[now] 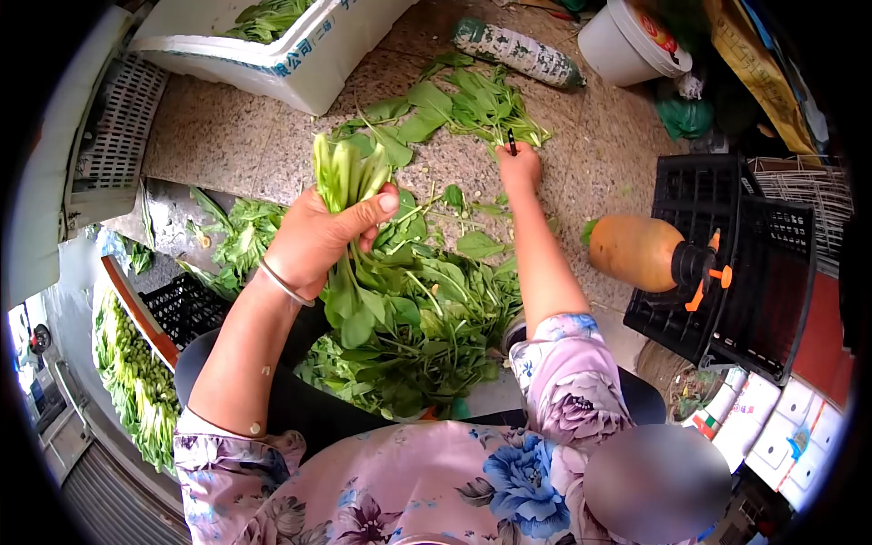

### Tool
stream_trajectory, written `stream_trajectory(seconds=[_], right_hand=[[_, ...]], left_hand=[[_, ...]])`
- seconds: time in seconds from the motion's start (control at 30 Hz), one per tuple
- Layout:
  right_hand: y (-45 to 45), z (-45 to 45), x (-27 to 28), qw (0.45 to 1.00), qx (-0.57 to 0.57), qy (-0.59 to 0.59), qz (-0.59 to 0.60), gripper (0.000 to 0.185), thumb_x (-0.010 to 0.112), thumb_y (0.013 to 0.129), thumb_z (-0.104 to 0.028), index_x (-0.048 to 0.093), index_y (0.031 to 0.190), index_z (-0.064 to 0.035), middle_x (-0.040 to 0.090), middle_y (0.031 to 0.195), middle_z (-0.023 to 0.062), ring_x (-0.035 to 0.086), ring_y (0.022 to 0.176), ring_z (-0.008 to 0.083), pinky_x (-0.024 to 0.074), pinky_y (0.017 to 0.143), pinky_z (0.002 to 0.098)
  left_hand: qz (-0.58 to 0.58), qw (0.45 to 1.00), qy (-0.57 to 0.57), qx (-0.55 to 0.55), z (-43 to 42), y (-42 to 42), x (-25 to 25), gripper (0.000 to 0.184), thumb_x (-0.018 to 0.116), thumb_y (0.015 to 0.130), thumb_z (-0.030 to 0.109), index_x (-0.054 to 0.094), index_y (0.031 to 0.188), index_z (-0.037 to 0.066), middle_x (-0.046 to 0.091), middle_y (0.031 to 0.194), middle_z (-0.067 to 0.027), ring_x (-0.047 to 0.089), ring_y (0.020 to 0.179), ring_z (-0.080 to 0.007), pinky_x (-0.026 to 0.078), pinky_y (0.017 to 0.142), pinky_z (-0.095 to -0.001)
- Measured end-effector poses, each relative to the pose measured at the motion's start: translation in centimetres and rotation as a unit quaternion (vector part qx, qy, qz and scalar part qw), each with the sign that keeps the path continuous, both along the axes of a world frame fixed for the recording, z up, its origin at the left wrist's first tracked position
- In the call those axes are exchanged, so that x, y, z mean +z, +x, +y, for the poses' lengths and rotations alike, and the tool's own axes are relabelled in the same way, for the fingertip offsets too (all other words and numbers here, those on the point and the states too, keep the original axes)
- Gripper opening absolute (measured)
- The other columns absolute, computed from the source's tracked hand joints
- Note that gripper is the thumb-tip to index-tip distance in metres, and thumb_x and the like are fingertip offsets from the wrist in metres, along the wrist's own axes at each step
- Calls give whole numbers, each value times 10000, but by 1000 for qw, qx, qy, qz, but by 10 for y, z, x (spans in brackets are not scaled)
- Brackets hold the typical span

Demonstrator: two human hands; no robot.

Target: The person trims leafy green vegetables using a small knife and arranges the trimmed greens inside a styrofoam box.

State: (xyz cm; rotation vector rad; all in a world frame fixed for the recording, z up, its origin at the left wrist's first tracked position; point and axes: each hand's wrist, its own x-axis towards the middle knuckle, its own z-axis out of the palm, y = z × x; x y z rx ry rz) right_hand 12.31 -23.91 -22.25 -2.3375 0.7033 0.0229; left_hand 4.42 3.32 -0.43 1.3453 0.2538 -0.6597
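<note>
My left hand (320, 234) is closed around a bunch of leafy greens (343, 173). Their pale cut stems point up past my thumb, while the leaves hang below my fist. Out to the right, my right hand (520, 171) is closed on a thin black tool (511, 141); only a short dark end shows, so its kind is unclear. That hand is beside the stems of loose greens (481, 100) lying on the speckled floor. Below both hands, between my legs, is a large heap of greens (418, 318).
A white foam box (300, 68) containing greens stands at the upper left. A wrapped bottle (518, 53) and a white bucket (627, 45) are at the back. To the right are an orange spray bottle (636, 252) and black crates (686, 218). Stacked greens (132, 363) lie at left.
</note>
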Motion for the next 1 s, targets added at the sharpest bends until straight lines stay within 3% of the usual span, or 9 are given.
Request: stream_trajectory(seconds=[0.1, 0.23, 0.3, 0.43, 0.53, 0.57, 0.63, 0.9, 1.0], right_hand=[[-29, 31, 54, 991, 104, 22, -85, 217, 661, 749, -214, 613, 883, -50, 646, 739, 98, 623, 665, 262, 479, 588, 357], [-70, 72, 111, 927, 226, 283, -95, 159, 687, 755, -149, 638, 866, -46, 639, 729, 25, 569, 645, 77, 455, 590, 228], [-85, 85, 148, 861, 240, 434, -113, 121, 692, 748, -77, 635, 837, -18, 606, 692, -17, 528, 626, 36, 428, 559, 193], [-69, 68, 159, 795, 249, 552, -42, 126, 608, 835, -165, 651, 864, -50, 652, 786, 36, 519, 544, 60, 431, 498, 192], [-5, 24, 95, 973, 107, 194, -64, 225, 514, 888, -268, 627, 961, -88, 647, 768, 44, 543, 529, 151, 464, 517, 291], [15, 12, 104, 991, 107, -62, 58, 204, 497, 885, -207, 610, 1017, -101, 628, 854, 92, 599, 683, 253, 496, 630, 351], [41, -24, 40, 981, 91, -170, -19, 227, 479, 869, -138, 594, 1063, -114, 592, 994, 128, 576, 889, 324, 478, 772, 396], [41, -39, 24, 954, 167, -233, 85, 247, 511, 833, -107, 593, 1065, -121, 598, 1013, 122, 577, 920, 317, 465, 783, 416], [18, -23, 63, 971, 126, -191, 62, 234, 557, 825, -193, 616, 1033, -104, 623, 935, 125, 602, 814, 311, 474, 669, 399]], left_hand=[[1, 999, 36, -27, -4, -5, -4, 198, 675, 786, 186, 600, 912, 53, 546, 675, 25, 501, 578, -87, 424, 539, -242], [-276, 931, 227, -70, -10, -12, -17, 225, 674, 759, 135, 576, 931, 29, 593, 720, -69, 577, 670, -175, 466, 654, -297], [-431, 815, 373, -105, -13, -10, -11, 211, 663, 779, 89, 581, 964, 30, 619, 839, -1, 559, 755, -92, 452, 709, -242], [-253, 928, 257, -95, -13, -12, -12, 228, 662, 770, 59, 562, 974, 40, 591, 799, 10, 549, 770, -71, 445, 688, -236], [-225, 961, 159, -34, -19, -11, -12, 199, 656, 777, 69, 548, 935, 15, 593, 786, -29, 548, 724, -90, 455, 663, -251], [-188, 978, 94, -5, -19, -10, -12, 196, 650, 790, 71, 548, 944, 8, 604, 807, -17, 550, 727, -85, 458, 674, -244], [-156, 982, 105, -26, -18, -6, -5, 185, 645, 801, 81, 564, 944, -2, 618, 825, -15, 557, 737, -86, 462, 694, -239], [-226, 962, 150, -23, -20, 0, -19, 163, 637, 814, 124, 590, 930, 20, 623, 763, -28, 533, 661, -95, 444, 659, -239], [-195, 953, 221, -71, -18, 0, -19, 232, 616, 833, 135, 588, 1031, 18, 623, 972, -63, 553, 863, -116, 442, 767, -250]])
